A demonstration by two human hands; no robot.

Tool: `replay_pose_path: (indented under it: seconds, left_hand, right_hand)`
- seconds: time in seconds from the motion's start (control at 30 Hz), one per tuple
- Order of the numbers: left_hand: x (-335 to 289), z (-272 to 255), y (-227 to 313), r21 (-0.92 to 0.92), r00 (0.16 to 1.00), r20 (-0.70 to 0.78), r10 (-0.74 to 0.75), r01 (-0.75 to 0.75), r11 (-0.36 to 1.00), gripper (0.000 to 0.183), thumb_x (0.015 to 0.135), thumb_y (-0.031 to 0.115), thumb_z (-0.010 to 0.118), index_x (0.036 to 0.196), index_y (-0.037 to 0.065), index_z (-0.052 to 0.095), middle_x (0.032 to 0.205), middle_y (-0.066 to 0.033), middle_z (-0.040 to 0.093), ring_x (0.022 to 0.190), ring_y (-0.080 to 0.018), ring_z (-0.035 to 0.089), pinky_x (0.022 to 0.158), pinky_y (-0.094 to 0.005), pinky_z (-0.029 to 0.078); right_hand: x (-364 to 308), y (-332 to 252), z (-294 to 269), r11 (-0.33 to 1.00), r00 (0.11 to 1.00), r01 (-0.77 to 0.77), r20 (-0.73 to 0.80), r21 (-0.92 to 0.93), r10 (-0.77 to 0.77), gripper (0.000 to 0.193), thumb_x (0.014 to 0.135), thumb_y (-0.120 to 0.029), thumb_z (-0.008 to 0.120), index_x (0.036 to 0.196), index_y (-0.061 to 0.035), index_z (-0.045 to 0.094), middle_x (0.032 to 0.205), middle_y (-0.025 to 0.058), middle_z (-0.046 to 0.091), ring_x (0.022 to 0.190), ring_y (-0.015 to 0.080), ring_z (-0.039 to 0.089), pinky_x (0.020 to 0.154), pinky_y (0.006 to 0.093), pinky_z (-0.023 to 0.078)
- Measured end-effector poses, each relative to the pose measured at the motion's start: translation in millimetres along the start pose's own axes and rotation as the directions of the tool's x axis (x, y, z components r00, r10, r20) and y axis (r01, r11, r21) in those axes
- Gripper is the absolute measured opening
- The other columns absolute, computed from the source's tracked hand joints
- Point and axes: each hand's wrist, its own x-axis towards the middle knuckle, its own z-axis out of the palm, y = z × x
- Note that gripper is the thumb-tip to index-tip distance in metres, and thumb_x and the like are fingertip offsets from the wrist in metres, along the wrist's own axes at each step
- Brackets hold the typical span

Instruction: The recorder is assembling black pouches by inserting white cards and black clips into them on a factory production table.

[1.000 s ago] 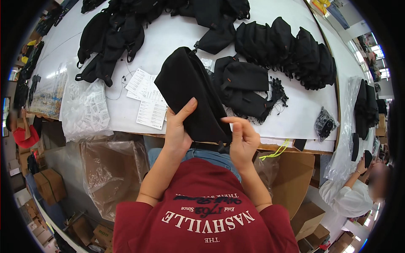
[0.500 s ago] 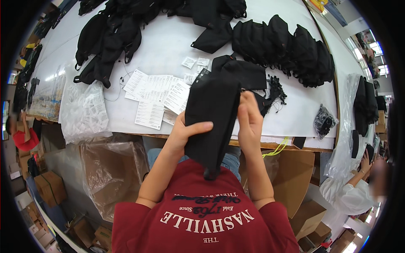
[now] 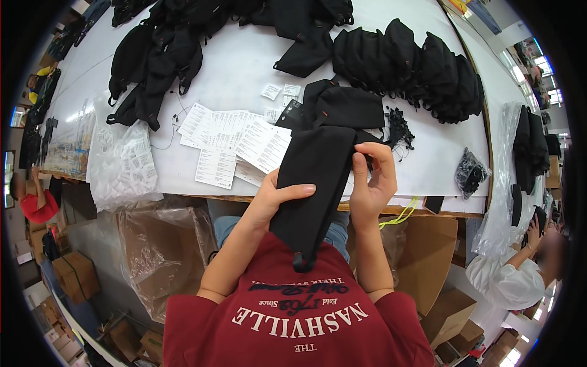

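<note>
A long white table (image 3: 244, 67) is running across a crowded workroom, with cardboard boxes (image 3: 428, 257) and a clear plastic sack (image 3: 165, 244) standing under its near edge. A black pouch (image 3: 315, 183) is hanging upright over that edge, in front of the person's red shirt (image 3: 293, 318), its top reaching just above the tabletop and a small loop dangling at its bottom end. The left hand (image 3: 275, 199) is clasping the pouch at mid-height from the left, thumb lying flat across its front. The right hand (image 3: 370, 177) is pinching the pouch's upper right corner, fingers curled over the edge.

Just behind the pouch, more black pouches (image 3: 342, 107) are lying flat on the table, touching a tangle of black cords (image 3: 397, 125). To their left, white paper tags (image 3: 235, 144) are spreading in a loose fan, with a few smaller labels (image 3: 278, 92) beyond them. A clear bag of white tags (image 3: 122, 162) is slumping at the table's left edge. Farther back, a row of black pouches (image 3: 409, 61) is standing packed together on the right, and a looser heap of black bags (image 3: 159, 61) is sprawling on the left. A small bag of dark parts (image 3: 471, 174) is sitting near the right end. At the lower right, another person in a white top (image 3: 504, 281) is working apart from the wearer.
</note>
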Motion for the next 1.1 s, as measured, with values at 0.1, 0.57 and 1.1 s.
replay_pose_path:
  seconds: [0.1, 0.57, 1.1]
  left_hand:
    - [1, -1, 0, 0.005, 1.000, -0.007, 0.007, -0.007, 1.000, 0.039, 0.075, 0.007, 0.072, 0.110, -0.004, 0.057, 0.093, -0.0082, 0.065, 0.078, -0.0135, 0.065, 0.071, -0.0247, 0.054]
    - [19, -31, 12, -0.355, 0.992, -0.109, 0.069, -0.103, 0.929, 0.022, 0.087, 0.014, 0.059, 0.103, 0.000, 0.062, 0.087, -0.0093, 0.068, 0.072, -0.0172, 0.067, 0.064, -0.0284, 0.057]
    - [14, -36, 13, -0.445, 0.973, -0.217, 0.075, -0.167, 0.880, 0.029, 0.089, 0.022, 0.059, 0.102, -0.003, 0.063, 0.085, -0.0137, 0.068, 0.067, -0.0207, 0.067, 0.060, -0.0293, 0.057]
  right_hand:
    - [2, -3, -1, 0.994, 0.995, -0.093, 0.030, -0.049, 0.094, 0.008, 0.083, -0.001, 0.064, 0.091, -0.0013, 0.061, 0.084, 0.0060, 0.058, 0.073, 0.0147, 0.052, 0.065, 0.0240, 0.042]
    - [-20, -43, 4, 1.000, 0.815, -0.004, 0.580, 0.020, -0.008, 0.011, 0.075, -0.006, 0.070, 0.079, -0.0037, 0.060, 0.074, 0.0076, 0.049, 0.068, 0.0256, 0.046, 0.061, 0.0347, 0.039]
    - [44, -122, -9, 0.138, 0.540, -0.621, 0.550, 0.771, -0.637, 0.014, 0.085, -0.011, 0.065, 0.096, -0.0136, 0.073, 0.091, 0.0064, 0.061, 0.077, 0.0180, 0.047, 0.068, 0.0288, 0.037]
